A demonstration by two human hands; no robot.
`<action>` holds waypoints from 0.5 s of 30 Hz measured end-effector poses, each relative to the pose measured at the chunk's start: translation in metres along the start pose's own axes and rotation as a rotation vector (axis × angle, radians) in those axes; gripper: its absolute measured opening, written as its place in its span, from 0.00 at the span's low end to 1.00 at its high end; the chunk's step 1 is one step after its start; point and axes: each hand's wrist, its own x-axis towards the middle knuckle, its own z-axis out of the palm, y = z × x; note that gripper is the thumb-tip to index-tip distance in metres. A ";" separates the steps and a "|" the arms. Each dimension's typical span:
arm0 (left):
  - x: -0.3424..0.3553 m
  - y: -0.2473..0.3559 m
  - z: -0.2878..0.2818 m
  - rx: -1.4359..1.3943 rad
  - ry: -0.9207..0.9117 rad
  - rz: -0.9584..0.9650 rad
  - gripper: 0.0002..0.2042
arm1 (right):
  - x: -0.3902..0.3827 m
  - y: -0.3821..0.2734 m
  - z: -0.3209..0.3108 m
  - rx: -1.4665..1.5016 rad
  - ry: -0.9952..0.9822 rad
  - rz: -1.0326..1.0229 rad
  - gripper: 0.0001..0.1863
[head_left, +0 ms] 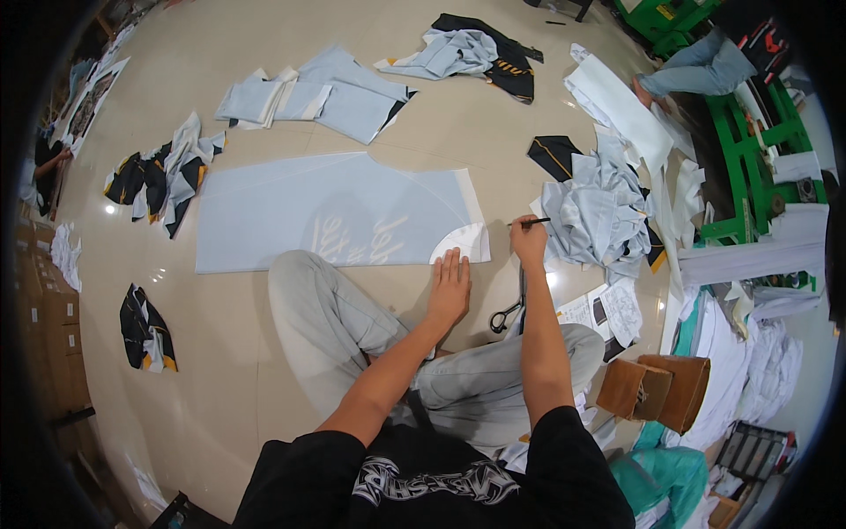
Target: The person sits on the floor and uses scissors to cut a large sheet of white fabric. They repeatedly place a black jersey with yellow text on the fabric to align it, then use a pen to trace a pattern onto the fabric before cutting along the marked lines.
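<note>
A large light-blue fabric panel [264, 212] with a white edge lies flat on the floor before my crossed legs. Over its near right corner sits a white curved paper piece [463, 240]. My left hand [451, 286] rests flat on that corner, fingers stretched out. To the right, my right hand [529, 240] is raised, pinching a dark pen [538, 221]. The pen is apart from the panel. Beside my right forearm lie black-handled scissors [504, 319], their blades partly hidden by the arm.
Light-blue cloth [595, 212] is heaped at my right. Folded panels [339, 93] and black-and-blue bundles [163, 172] lie beyond and left. A brown box [652, 388] stands by my right knee. Another person's legs [705, 70] show near a green metal frame [749, 159].
</note>
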 end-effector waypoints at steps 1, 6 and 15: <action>0.000 0.001 0.000 -0.005 -0.018 -0.006 0.30 | -0.003 0.004 -0.011 0.015 -0.049 0.055 0.07; -0.005 -0.004 -0.001 -0.008 0.021 0.004 0.30 | -0.040 -0.022 -0.046 -0.227 -0.673 0.410 0.18; -0.055 0.021 -0.036 0.005 -0.061 0.198 0.29 | -0.126 -0.019 -0.077 -0.835 -0.494 0.327 0.22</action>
